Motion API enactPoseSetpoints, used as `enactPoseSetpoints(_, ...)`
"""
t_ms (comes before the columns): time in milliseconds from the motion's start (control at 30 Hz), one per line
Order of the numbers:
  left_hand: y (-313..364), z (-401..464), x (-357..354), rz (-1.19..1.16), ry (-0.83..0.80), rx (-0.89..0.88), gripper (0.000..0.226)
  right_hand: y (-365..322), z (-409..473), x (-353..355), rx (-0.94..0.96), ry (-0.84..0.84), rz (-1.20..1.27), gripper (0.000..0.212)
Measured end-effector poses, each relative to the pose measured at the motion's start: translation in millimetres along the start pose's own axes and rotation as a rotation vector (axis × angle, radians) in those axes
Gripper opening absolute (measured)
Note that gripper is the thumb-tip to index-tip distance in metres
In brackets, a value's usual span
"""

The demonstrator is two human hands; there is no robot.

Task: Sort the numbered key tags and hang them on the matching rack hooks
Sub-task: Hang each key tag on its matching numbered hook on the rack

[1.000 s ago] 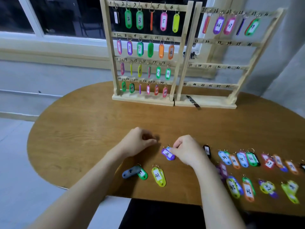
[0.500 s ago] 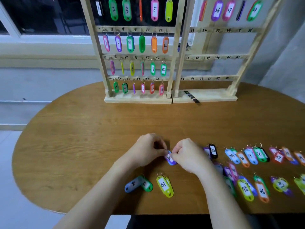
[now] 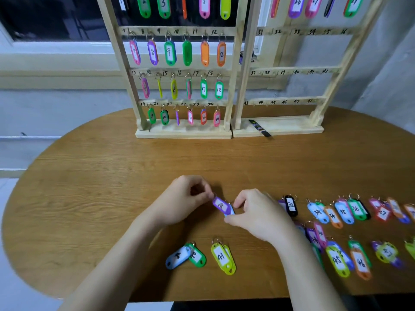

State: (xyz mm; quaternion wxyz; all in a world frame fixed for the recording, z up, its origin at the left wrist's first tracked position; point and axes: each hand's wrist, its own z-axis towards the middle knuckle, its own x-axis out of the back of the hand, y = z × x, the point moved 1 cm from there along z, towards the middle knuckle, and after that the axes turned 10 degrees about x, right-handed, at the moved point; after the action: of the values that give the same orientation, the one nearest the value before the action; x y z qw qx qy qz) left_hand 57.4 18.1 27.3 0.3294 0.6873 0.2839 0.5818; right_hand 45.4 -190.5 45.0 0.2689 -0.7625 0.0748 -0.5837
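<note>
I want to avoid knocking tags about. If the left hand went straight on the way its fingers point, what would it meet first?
The left hand points right, pinching the purple tag. Past that tag it would likely meet the right hand first, though depth is unclear.

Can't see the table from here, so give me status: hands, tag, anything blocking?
Left hand pinches ring end of purple tag. Right hand holds its lower end. Tag above table, not yet hung. Path to rack unobstructed.
</note>
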Motion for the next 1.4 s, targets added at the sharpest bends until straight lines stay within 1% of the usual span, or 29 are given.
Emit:
enactPoseSetpoints(33, -3, 1, 2, -0.030, 0.008, 0.011, 0.012, -4, -1, 0, 0.006, 0.009, -0.044, 0.036)
enactPoseSetpoints(100, -7, 3, 5, -0.085, 0.024, 0.028, 0.011, -9, 0, -1, 0.019, 0.039, -0.046, 0.033)
enactPoseSetpoints(200, -8, 3, 4, -0.147, 0.033, 0.040, 0.010, -15, 4, -5, 0.029, 0.014, -0.045, 0.021)
enactPoseSetpoints(300, -7, 1, 4, -0.157, 0.046, 0.049, 0.009, -18, 5, -5, 0.031, -0.004, -0.061, 0.008)
enactPoseSetpoints(367, -6, 0, 3, -0.160, 0.053, 0.055, 0.010, -19, 3, -4, 0.062, -0.008, -0.104, 0.004)
enactPoseSetpoints(433, -4, -1, 1, -0.159, 0.046, 0.052, 0.010, -19, 0, -3, 0.095, -0.002, -0.140, 0.005)
enactPoseSetpoints(600, 1, 0, -4, -0.152, 0.025, 0.058, 0.009, -16, -4, 3, 0.131, -0.023, -0.132, 0.004)
enactPoseSetpoints(767, 5, -1, -6, -0.127, 0.024, 0.071, 0.008, -15, -8, 6, 0.157, 0.020, -0.141, 0.007)
enactPoseSetpoints(900, 5, -2, -5, -0.136, 0.034, 0.084, 0.008, -18, -8, 4, 0.195, 0.015, -0.170, 0.013)
enactPoseSetpoints(1000, 5, -4, -5, -0.126, 0.047, 0.090, 0.008, -19, -8, 0, 0.228, 0.016, -0.175, 0.008)
enactPoseSetpoints(1100, 3, -6, -4, -0.116, 0.046, 0.096, 0.008, -20, -8, -3, 0.251, 0.030, -0.160, 0.007)
enactPoseSetpoints(1300, 7, -7, -4, -0.094, 0.050, 0.089, 0.009, -30, -10, -10, 0.297, 0.056, -0.138, 0.013)
enactPoseSetpoints(1400, 9, -9, -2, -0.118, 0.034, 0.092, 0.009, -27, -10, -8, 0.291, 0.076, -0.074, 0.013)
